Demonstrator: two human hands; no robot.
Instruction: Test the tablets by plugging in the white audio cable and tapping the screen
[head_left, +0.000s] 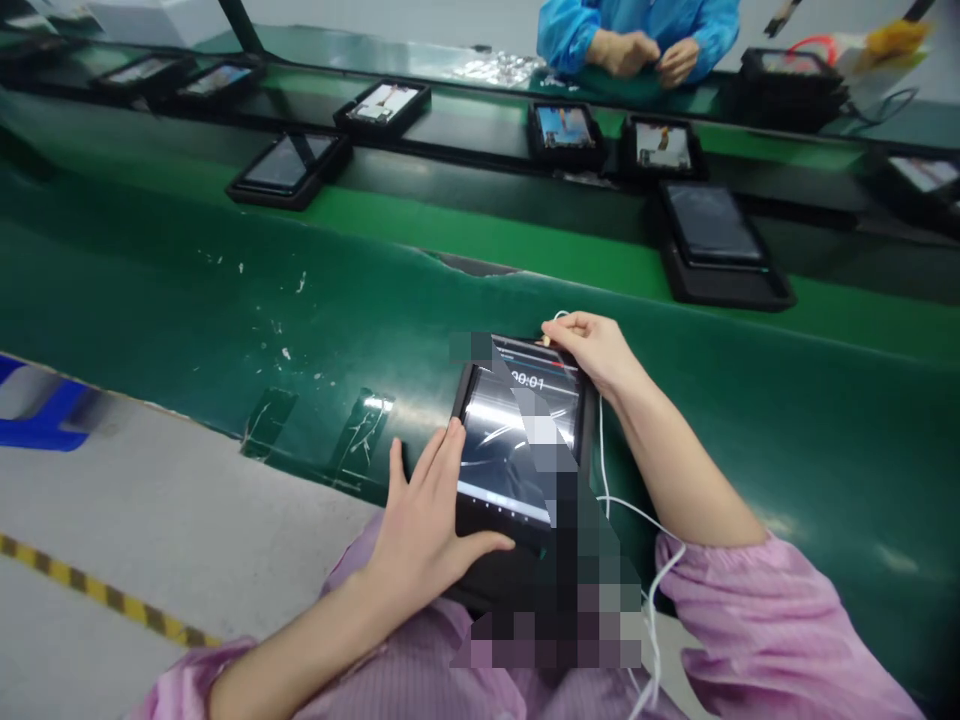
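A tablet (499, 440) with a lit screen reading 00:01 lies in a black tray (487, 555) at the bench's near edge. Part of its screen is covered by blurred blocks. My left hand (424, 510) is open, its fingers spread along the tablet's left side and its thumb over the lower edge. At the tablet's top right corner, my right hand (589, 345) pinches the end of a white cable (602, 450). The plug is mostly hidden by the fingers, and I cannot tell whether it sits in the tablet. The cable runs down beside the tray toward my right sleeve.
Beyond the green bench (187, 290), several devices in black trays stand along a line, including a dark tablet (712, 225) and another tablet (289, 160). Across it are a co-worker's hands (649, 58) in blue sleeves. A blue stool (45, 425) stands at left.
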